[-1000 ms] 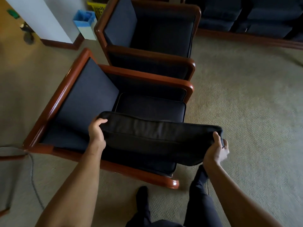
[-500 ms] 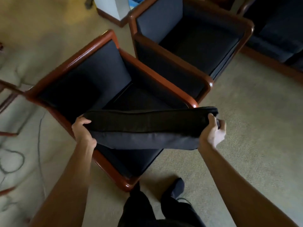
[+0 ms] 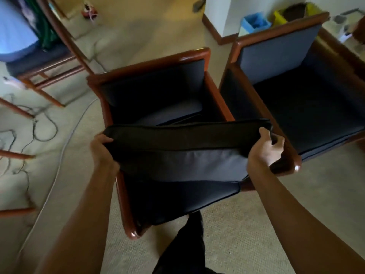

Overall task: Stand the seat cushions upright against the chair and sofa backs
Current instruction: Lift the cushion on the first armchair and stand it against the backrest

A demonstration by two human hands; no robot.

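Note:
I hold a dark navy seat cushion (image 3: 183,155) by its two upper corners. My left hand (image 3: 101,149) grips the left corner and my right hand (image 3: 265,149) grips the right one. The cushion is raised, tilted toward me, above the seat of the nearer wooden armchair (image 3: 150,64). Its lower edge hangs over the chair's front rail. That chair's padded back (image 3: 154,91) faces me just beyond the cushion. A second armchair (image 3: 276,30) stands to the right with its seat cushion (image 3: 308,115) lying flat.
Wooden chair legs (image 3: 45,76) and loose cables (image 3: 39,125) lie on the carpet to the left. A blue bin (image 3: 254,23) and a yellow bin (image 3: 280,16) stand by the white wall behind the right chair. My dark trouser leg (image 3: 183,244) is below the cushion.
The view has swung round to face the two chairs' backs. The cushion stays gripped in both hands, now lifted higher and tipped more upright over the near chair's seat.

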